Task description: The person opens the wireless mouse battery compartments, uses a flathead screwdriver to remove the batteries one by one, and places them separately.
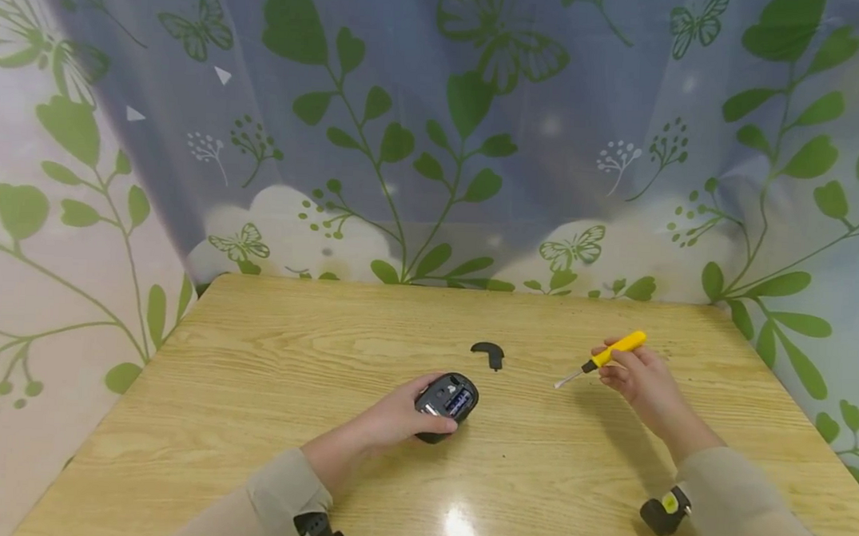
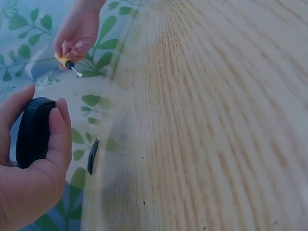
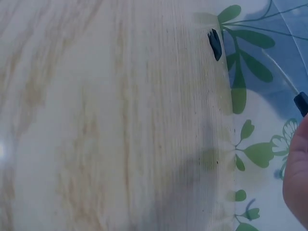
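My left hand (image 1: 392, 417) grips a black computer mouse (image 1: 437, 396) with its underside turned up and its battery compartment uncovered. In the left wrist view the mouse (image 2: 34, 132) sits between thumb and fingers, seen from its side. Off to the right, my right hand (image 1: 646, 387) holds a screwdriver (image 1: 622, 347) by its yellow handle. The metal tip points down and left, apart from the mouse. A curved black cover piece (image 1: 492, 354) lies on the table beyond the mouse; the right wrist view shows this cover (image 3: 215, 45) near the top.
The wooden table (image 1: 312, 327) carries everything. A patterned curtain (image 1: 419, 180) with green leaves and butterflies hangs along its back edge and both sides. Small dark specks dot the tabletop. A black wrist device (image 1: 667, 510) shows at the right sleeve.
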A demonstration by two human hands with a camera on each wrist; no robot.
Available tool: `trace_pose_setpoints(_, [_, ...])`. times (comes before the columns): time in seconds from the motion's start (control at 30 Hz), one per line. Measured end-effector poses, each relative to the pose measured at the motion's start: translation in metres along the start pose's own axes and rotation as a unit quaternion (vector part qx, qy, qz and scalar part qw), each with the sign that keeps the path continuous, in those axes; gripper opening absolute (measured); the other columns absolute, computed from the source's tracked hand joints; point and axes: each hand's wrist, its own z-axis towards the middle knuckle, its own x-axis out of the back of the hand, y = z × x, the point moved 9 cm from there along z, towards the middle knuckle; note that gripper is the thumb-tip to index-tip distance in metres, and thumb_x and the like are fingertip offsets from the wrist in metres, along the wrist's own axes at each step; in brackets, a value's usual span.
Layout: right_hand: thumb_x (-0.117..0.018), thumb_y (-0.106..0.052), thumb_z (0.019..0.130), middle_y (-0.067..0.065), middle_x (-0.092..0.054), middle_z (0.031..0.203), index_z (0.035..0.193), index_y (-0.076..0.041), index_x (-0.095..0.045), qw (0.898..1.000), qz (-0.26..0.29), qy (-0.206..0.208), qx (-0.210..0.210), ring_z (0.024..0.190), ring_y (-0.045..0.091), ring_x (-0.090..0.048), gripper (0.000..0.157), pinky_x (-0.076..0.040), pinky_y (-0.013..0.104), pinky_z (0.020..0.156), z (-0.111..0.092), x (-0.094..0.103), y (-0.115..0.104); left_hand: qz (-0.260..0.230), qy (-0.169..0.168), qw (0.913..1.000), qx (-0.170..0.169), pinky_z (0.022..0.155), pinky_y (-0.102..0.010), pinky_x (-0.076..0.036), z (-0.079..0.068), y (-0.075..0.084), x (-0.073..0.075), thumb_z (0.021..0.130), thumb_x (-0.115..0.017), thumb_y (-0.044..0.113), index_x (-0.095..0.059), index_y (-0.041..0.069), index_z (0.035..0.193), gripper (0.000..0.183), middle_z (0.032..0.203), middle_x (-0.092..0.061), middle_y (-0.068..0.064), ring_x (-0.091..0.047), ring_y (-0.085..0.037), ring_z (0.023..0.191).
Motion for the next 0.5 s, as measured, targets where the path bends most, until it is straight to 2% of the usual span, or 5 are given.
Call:
trace_pose_setpoints(0.17, [-0.049,-0.029,0.097,-0.002,-0.059,0.099,0.112,-0.007,-0.043,0.997,-0.072,0.033,-0.007,0.075,0.007,-0.054,0.027,-0.050,0.018,0.072,0.0007,-0.0007,0.0017,-0.035,0.002,0.9994,0.008,0.074,-0.036,-0.053,0.0000,0.0000,0.0017,0.079,-0.075,0.012,-0.031,0.011,0.145,0.079,0.125,-0.048,-0.019,-0.060,-0.026,0.094])
trace_pose_setpoints(0.27, [-0.052,-0.030,0.096,-0.002,-0.059,0.099,0.112,-0.006,-0.043,0.993,-0.106,0.049,-0.001,0.076,0.006,-0.053,0.031,-0.049,0.018,0.074,0.0011,-0.0019,0.0004,-0.052,0.000,0.9986,0.011,0.066,-0.032,-0.053,0.0011,-0.0004,0.0029,0.080,-0.074,0.012,-0.030,0.012,0.144,0.078,0.116,-0.054,-0.019,-0.064,-0.026,0.084])
trace_pose_setpoints(0.4, [-0.052,-0.030,0.096,-0.004,-0.062,0.096,0.109,-0.006,-0.043,0.993,-0.097,0.061,0.014,0.075,0.005,-0.053,0.029,-0.049,0.018,0.073,0.0001,-0.0047,-0.0030,-0.056,-0.006,0.9983,0.011,0.054,-0.026,-0.048,0.0021,0.0004,0.0024,0.080,-0.074,0.014,-0.029,0.014,0.144,0.079,0.105,-0.060,-0.017,-0.065,-0.023,0.074])
trace_pose_setpoints(0.5, [-0.050,-0.032,0.096,-0.005,-0.063,0.093,0.106,-0.006,-0.044,0.994,-0.081,0.068,0.020,0.072,0.005,-0.053,0.028,-0.049,0.017,0.071,-0.0017,-0.0075,-0.0059,-0.052,-0.008,0.9986,0.010,0.051,-0.024,-0.047,0.0021,0.0014,0.0013,0.080,-0.074,0.014,-0.030,0.013,0.144,0.078,0.103,-0.061,-0.016,-0.065,-0.023,0.072])
